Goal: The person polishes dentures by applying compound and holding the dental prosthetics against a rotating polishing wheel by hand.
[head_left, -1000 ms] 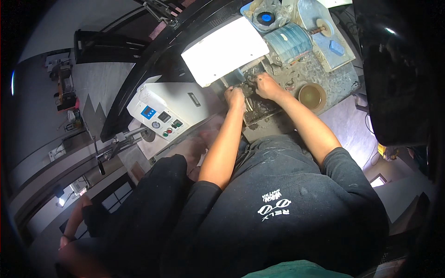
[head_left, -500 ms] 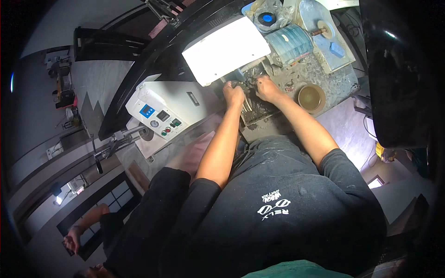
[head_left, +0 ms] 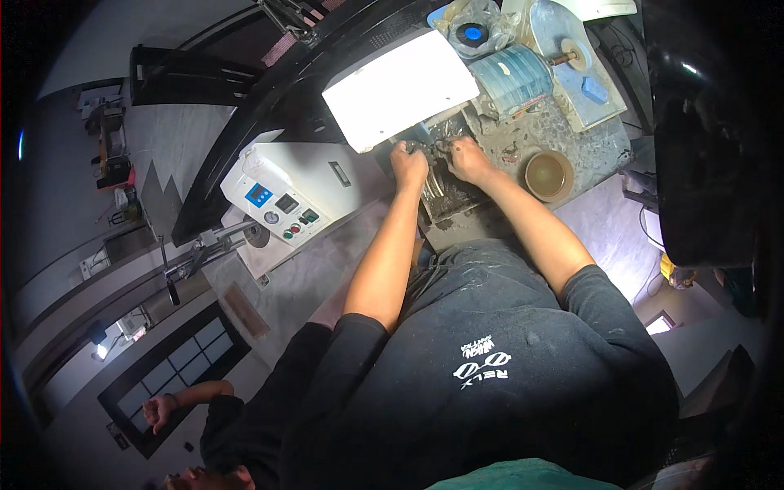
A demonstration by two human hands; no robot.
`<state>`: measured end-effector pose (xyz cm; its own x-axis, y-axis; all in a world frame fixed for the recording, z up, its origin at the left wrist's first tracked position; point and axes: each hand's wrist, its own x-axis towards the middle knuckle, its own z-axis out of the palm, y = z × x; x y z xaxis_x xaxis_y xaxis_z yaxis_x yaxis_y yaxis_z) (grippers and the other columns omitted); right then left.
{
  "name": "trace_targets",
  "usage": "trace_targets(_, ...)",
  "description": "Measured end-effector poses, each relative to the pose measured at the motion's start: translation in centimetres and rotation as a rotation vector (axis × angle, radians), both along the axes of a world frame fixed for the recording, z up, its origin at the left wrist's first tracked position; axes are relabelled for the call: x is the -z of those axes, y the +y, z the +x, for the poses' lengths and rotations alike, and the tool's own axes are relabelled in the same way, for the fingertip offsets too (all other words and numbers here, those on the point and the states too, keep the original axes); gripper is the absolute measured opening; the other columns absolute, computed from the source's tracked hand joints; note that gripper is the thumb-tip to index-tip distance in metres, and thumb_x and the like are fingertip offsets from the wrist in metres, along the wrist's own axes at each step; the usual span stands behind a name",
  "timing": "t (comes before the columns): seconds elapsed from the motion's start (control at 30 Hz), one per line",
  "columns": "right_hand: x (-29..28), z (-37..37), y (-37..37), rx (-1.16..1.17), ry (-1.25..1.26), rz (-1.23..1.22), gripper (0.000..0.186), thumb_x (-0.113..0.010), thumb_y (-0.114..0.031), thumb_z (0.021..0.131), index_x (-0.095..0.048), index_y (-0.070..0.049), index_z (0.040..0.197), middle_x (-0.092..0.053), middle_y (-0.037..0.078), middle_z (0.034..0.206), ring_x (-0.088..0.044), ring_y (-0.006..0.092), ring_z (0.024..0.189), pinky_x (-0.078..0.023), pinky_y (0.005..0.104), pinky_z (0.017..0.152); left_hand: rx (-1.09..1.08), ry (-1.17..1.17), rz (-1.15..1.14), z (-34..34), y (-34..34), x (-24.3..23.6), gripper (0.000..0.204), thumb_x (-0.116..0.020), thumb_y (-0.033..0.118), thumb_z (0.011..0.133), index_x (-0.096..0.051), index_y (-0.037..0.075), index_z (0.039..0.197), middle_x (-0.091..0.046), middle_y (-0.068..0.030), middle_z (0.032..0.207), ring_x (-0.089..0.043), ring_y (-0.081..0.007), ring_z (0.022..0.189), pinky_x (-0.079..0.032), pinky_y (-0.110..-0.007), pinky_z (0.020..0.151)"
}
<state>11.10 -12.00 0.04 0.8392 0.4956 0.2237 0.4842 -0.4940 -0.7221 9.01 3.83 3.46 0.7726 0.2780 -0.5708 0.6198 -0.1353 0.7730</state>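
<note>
At a grimy wet machine tray [head_left: 437, 196], my left hand [head_left: 409, 166] is closed just below a white hood [head_left: 396, 86], near a blue-grey wheel [head_left: 422, 131] partly hidden under it. My right hand [head_left: 466, 158] is also closed, a little to the right, fingertips near the dark middle of the tray. What either hand holds is too small and shadowed to make out. A round tan bowl [head_left: 549, 175] of cloudy liquid stands right of my right hand.
Behind are a ribbed blue plastic jug [head_left: 510, 79], a bagged black-and-blue disc [head_left: 472, 34], a shelf with a blue block [head_left: 594, 90] and wheel. A white control box [head_left: 278, 200] stands left, a dark panel [head_left: 694, 131] right. A co-worker's hand [head_left: 159, 412] shows lower left.
My left hand has shifted slightly left and up, my right slightly down. The co-worker at lower left has moved away, their arm now reaching out lower in view.
</note>
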Motion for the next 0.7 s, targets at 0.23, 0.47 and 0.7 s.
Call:
trace_targets(0.23, 0.5, 0.0, 0.0, -0.033, 0.083, -0.039, 0.013, -0.054, -0.008, 0.069, -0.051, 0.005, 0.067, -0.056, 0.027, 0.077, -0.054, 0.0462, 0.08, -0.044, 0.0496, 0.072, -0.098, -0.274, 0.328, -0.8, -1.2, -1.1, 0.033, -0.046, -0.003, 0.067, -0.056, -0.011, 0.097, -0.061, -0.0254, 0.092, -0.059, -0.0332, 0.089, -0.043, -0.037, 0.081)
trace_targets(0.47, 0.1, 0.4, 0.6, -0.044, 0.072, 0.009, 0.017, -0.053, -0.01, 0.072, -0.049, 0.006, 0.067, -0.053, 0.028, 0.077, -0.051, 0.0476, 0.077, -0.043, 0.0506, 0.069, -0.151, -0.386, 0.47, -0.1, -0.9, -0.9, 0.028, -0.046, -0.002, 0.067, -0.056, -0.01, 0.092, -0.061, -0.0195, 0.082, -0.059, -0.0246, 0.077, -0.045, -0.035, 0.074)
trace_targets(0.7, 0.5, 0.2, -0.3, 0.01, 0.043, 0.048, 0.021, -0.048, -0.012, 0.077, -0.048, 0.005, 0.066, -0.052, 0.029, 0.075, -0.051, 0.0487, 0.075, -0.043, 0.0514, 0.068, -0.05, -0.235, 0.283, -0.3, -1.3, 0.1, 0.028, -0.044, -0.003, 0.067, -0.057, -0.012, 0.089, -0.061, -0.0296, 0.087, -0.059, -0.0412, 0.086, -0.044, -0.042, 0.08)
